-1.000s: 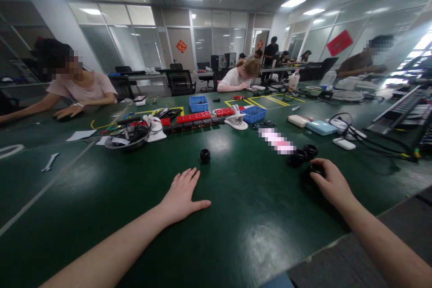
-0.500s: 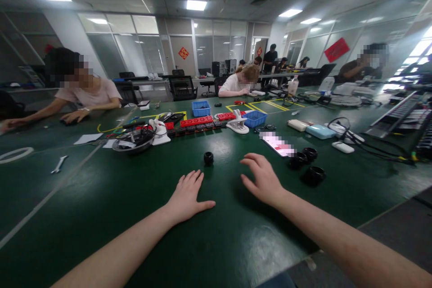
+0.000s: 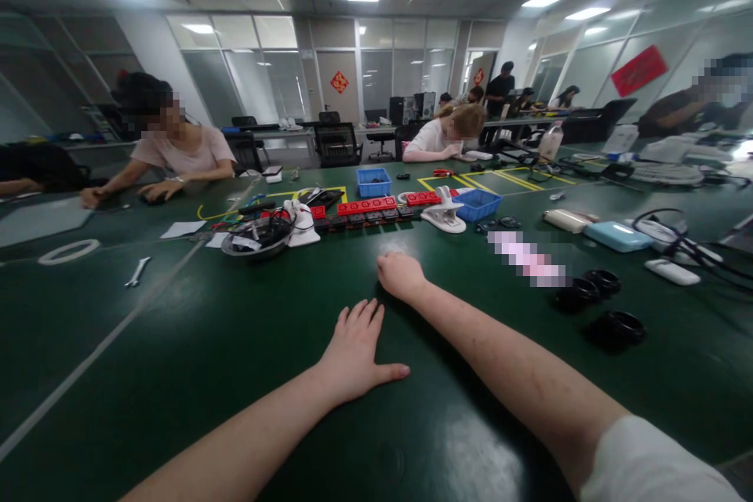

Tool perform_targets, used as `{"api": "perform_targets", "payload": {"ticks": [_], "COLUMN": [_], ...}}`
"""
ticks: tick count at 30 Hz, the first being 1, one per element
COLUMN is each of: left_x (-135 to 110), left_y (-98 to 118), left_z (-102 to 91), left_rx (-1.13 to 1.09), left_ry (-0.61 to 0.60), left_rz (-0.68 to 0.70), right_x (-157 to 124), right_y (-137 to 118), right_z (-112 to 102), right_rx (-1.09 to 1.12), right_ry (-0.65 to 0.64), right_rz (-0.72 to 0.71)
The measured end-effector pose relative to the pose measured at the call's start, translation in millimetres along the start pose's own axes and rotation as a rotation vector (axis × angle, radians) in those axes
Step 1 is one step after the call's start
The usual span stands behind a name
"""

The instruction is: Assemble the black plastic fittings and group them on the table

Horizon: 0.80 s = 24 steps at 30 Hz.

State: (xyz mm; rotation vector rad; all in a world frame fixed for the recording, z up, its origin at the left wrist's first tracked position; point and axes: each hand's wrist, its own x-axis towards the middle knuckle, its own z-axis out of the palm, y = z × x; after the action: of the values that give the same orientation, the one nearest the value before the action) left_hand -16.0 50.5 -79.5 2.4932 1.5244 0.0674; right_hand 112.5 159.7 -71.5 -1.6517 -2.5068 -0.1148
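My left hand (image 3: 354, 349) lies flat on the green table (image 3: 235, 361), palm down, its fingers spread and thumb pointing right. Nothing is in it. Just beyond its fingertips, my right hand (image 3: 401, 276) is curled closed low at the tabletop, over the spot where a small black ring-shaped part stood. The hand hides that part completely. Farther right, beside my right forearm, several similar black ring-shaped parts (image 3: 624, 327) stand on the table. A phone (image 3: 526, 257), blurred out, lies behind them.
Across the table are a red-and-black strip (image 3: 368, 206), white clamp (image 3: 444, 212), blue bins (image 3: 478, 205), and a bowl of cables (image 3: 256, 239). A wrench (image 3: 137, 272) and white ring (image 3: 69, 251) lie left. A blue case (image 3: 617, 236) and cables sit right. Other people sit around.
My right hand has moved left and forward and closed over the small black ring-shaped part, which no longer shows. My left hand stays flat. The view has turned slightly left.
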Motion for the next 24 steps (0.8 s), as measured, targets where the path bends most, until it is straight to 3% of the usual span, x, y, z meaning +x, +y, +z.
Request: {"api": "perform_targets", "payload": {"ticks": [6, 14, 24], "left_x": [0, -1, -3], "left_y": [-1, 1, 1], "left_z": [0.5, -1.6, -0.5], "left_rx": [-0.029, -0.021, -0.015], "left_ry": [0.005, -0.015, 0.015], "left_rz": [0.004, 0.001, 0.001], "right_x": [-9, -54, -108], "right_y": [23, 54, 52], "right_z": [-2, -14, -27], "right_rx": [-0.1, -0.154, -0.158], "right_ry": [-0.048, -0.049, 0.027], "right_rz": [0.072, 0.143, 0.165]}}
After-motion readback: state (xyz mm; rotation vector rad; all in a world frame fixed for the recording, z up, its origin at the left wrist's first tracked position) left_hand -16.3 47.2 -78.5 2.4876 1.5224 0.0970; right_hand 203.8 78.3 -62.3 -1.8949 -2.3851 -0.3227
